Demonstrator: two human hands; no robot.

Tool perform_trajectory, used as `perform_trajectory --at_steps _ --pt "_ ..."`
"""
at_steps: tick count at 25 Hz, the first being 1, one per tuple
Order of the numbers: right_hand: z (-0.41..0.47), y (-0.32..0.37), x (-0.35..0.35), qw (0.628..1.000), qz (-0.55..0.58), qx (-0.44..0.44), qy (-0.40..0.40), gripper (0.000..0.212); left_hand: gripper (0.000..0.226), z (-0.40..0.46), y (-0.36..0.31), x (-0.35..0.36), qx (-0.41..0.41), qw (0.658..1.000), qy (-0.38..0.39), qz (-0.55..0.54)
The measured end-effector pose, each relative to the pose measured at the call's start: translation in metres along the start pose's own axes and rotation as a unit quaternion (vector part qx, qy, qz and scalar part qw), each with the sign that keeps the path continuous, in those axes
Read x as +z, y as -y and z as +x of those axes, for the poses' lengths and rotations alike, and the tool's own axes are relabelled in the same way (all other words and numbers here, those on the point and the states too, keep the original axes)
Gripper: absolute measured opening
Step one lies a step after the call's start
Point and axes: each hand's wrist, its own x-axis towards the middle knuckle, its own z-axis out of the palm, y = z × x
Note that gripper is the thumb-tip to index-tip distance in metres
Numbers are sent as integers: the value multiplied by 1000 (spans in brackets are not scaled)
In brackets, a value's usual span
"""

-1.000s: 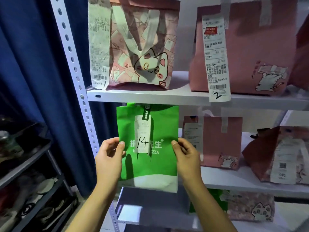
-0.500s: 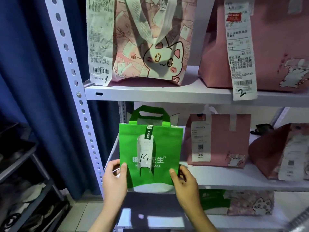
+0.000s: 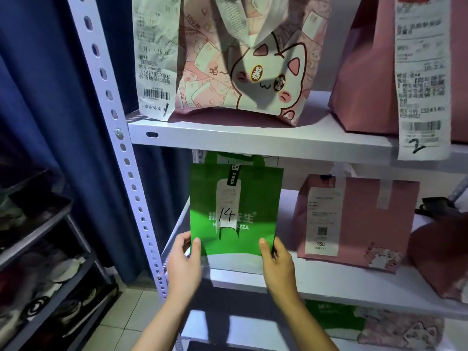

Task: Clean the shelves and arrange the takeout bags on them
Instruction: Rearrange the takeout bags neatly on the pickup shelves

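1. The left hand [image 3: 182, 264] pinches the lower left corner of the green bag [image 3: 235, 211], thumb on the front face and fingers curled behind the edge.
2. The right hand [image 3: 277, 266] pinches the lower right corner in the same way, thumb on the front, fingers behind.
3. The green bag stands upright at the left end of the middle shelf [image 3: 329, 282], close to its front edge; its base is on or just above the board, and I cannot tell which. A white slip marked "14" [image 3: 227, 211] hangs down its front, and its handles reach up under the shelf above.
4. Just right of it on the same shelf stands a pink bag [image 3: 367, 216] with a receipt marked "366" [image 3: 323, 219] on its front. A darker red bag [image 3: 440, 259] sits further right, partly cut off.
5. Below, the lower shelf [image 3: 253, 328] holds another green bag [image 3: 334, 317] and a cat-print bag [image 3: 400, 330], both dim.
6. Above, the top shelf [image 3: 253, 140] carries a cat bag [image 3: 243, 72] with a long receipt [image 3: 154, 59] on its left side, and a plain pink bag [image 3: 364, 79] with a receipt marked "2" [image 3: 420, 79] hanging over the shelf edge.
7. A perforated post [image 3: 119, 148] frames the left side, with a blue curtain [image 3: 45, 84] behind and a dark rack [image 3: 45, 249] lower left.
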Motion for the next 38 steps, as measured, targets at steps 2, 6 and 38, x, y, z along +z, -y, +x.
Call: perform_trajectory --at_steps 2,6,38 --pt "12 -1 6 1000 2 5 13 32 13 11 1 6 4 1000 -4 18" --pt "29 -7 11 1000 -13 19 12 38 12 25 2 15 9 1000 1 22" --pt "20 -28 -217 979 34 31 -199 50 19 -73 -68 181 98 979 179 -18"
